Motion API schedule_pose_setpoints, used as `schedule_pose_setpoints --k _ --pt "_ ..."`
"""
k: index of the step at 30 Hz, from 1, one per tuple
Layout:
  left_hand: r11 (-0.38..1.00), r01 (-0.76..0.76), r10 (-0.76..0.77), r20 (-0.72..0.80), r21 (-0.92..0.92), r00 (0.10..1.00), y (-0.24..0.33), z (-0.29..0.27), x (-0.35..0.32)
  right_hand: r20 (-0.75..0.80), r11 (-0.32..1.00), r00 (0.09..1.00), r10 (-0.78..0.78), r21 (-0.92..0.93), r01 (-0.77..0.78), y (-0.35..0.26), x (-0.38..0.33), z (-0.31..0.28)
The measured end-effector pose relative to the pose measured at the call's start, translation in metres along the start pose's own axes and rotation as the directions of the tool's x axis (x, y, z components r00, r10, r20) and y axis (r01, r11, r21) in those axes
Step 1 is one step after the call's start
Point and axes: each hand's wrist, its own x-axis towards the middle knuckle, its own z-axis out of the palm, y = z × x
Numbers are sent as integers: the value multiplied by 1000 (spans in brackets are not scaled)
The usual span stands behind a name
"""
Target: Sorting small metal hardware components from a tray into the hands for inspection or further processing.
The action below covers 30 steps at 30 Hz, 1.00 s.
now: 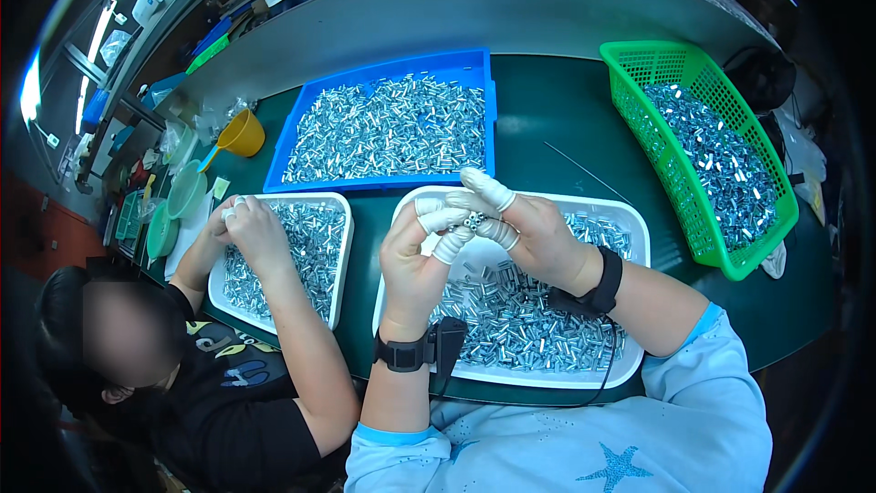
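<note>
My left hand (418, 260) and my right hand (534, 236) are raised together over a white tray (639, 228) filled with several small silvery metal cylinders (520, 324). White finger cots cover the fingertips of both hands. Between the fingertips I pinch a few of the small metal cylinders (473, 219), held side by side. Each wrist wears a black band.
A co-worker on my left has both hands (246, 219) in a second white tray (342, 246) of the same parts. A blue tray (474, 62) of parts lies behind, a green basket (657, 59) of parts at right, a yellow scoop (239, 134) at left. More people sit across the table.
</note>
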Motion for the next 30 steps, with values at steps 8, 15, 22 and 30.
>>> schedule_pose_setpoints --k 8,15,22,30 --pt "989 91 -98 -52 -117 994 1 4 0 -24 999 1000 -7 -37 6 2 -2 2" --pt "972 164 -175 -51 -167 983 1 4 1 12 998 999 52 -23 -52 1 -1 2" --pt "971 194 -200 -34 -139 979 -4 3 0 23 995 995 99 -23 -98 1 -2 3" --pt "948 260 -269 -23 -182 963 -5 4 -2 23 993 994 103 -63 -101 7 -4 5"
